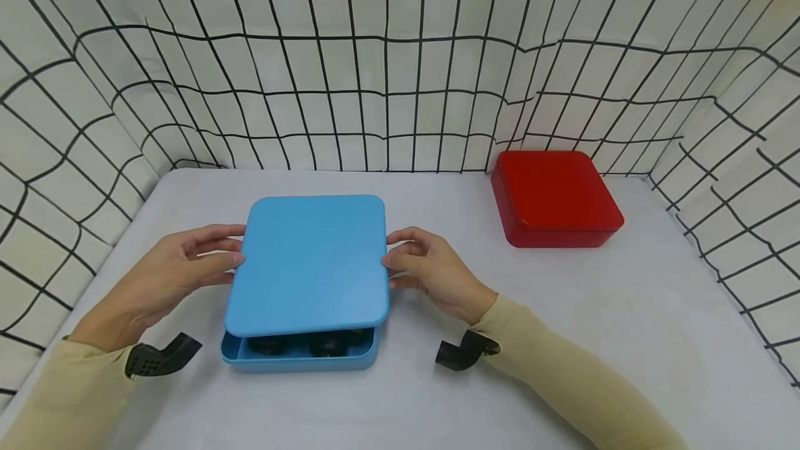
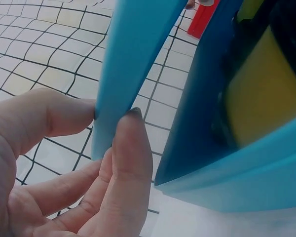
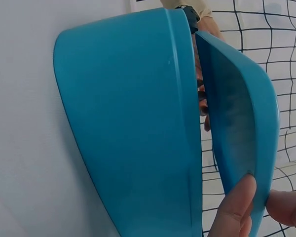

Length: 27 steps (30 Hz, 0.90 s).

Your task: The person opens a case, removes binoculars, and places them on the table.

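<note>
A light blue lid (image 1: 309, 262) hangs tilted over a blue box (image 1: 300, 365), with a gap showing along the near side. My left hand (image 1: 187, 266) pinches the lid's left edge between thumb and fingers, as the left wrist view shows on the lid (image 2: 130, 54). On the opposite edge, my right hand (image 1: 431, 269) pinches the lid (image 3: 264, 108) too. Inside the box lie dark things (image 1: 328, 344), partly hidden by the lid. The left wrist view shows a yellow and black thing (image 2: 266, 94) in there; its kind is unclear.
A closed red box (image 1: 559, 193) stands at the back right of the white table (image 1: 437, 401). Black-lined grid walls (image 1: 400, 68) enclose the table at the back and both sides. Each wrist carries a black strap mount (image 1: 164, 356).
</note>
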Each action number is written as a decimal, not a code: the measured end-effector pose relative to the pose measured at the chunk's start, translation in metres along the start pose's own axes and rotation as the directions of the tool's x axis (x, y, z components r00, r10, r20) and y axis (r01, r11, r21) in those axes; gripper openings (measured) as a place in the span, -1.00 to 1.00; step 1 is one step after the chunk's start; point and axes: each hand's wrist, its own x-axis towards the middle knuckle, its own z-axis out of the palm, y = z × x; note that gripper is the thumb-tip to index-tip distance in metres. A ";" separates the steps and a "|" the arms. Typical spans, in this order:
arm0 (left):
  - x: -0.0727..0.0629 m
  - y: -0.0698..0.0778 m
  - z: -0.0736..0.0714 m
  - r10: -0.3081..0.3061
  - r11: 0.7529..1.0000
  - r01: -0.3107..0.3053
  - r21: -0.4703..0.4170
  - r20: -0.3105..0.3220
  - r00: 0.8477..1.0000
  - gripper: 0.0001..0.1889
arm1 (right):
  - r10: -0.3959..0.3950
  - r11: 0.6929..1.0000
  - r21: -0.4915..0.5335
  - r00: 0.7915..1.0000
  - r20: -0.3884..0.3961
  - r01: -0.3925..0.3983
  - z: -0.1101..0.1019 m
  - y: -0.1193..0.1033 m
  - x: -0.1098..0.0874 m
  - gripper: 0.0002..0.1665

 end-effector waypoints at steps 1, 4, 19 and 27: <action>0.000 0.000 0.000 0.000 1.000 0.000 -0.001 0.000 1.000 -0.28 | 0.000 1.000 0.002 1.000 0.000 0.000 0.000 0.000 0.001 -0.51; 0.002 0.002 -0.001 -0.003 1.000 0.003 0.007 0.004 1.000 -0.28 | 0.008 1.000 0.009 1.000 -0.003 -0.008 0.000 -0.001 0.002 -0.52; 0.010 0.010 -0.012 0.016 1.000 -0.016 0.025 -0.011 1.000 -0.28 | -0.024 1.000 0.002 1.000 -0.020 0.024 -0.003 -0.014 0.017 -0.53; 0.016 0.018 -0.015 -0.006 0.998 0.006 0.057 -0.004 1.000 -0.25 | -0.035 0.999 0.001 0.999 -0.033 0.035 -0.005 -0.020 0.023 -0.54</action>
